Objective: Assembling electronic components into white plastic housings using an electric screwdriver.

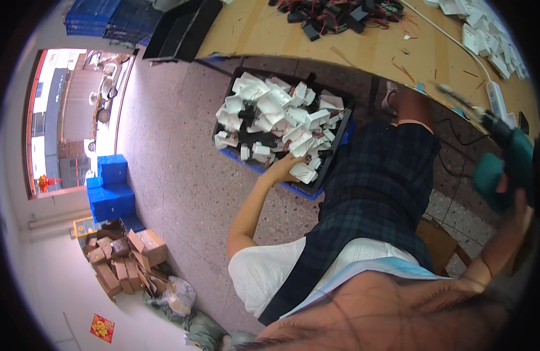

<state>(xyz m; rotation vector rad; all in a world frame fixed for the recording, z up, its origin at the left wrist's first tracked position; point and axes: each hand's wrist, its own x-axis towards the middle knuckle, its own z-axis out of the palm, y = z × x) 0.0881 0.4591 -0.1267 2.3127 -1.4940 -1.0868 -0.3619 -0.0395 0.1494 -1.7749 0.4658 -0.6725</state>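
Partly hidden: left hand [283, 169] grasps white part [303, 172]; right hand [510, 187] grips green screwdriver [504, 161].

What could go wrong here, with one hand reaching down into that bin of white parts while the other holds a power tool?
1. The left hand reaches sideways into the heaped bin of white parts; loose ones near the edge might spill onto the floor.
2. The right hand holds the green screwdriver raised at the table edge, out of the person's gaze; its tip might knock something.
3. Its cable hangs near the knee and could snag.
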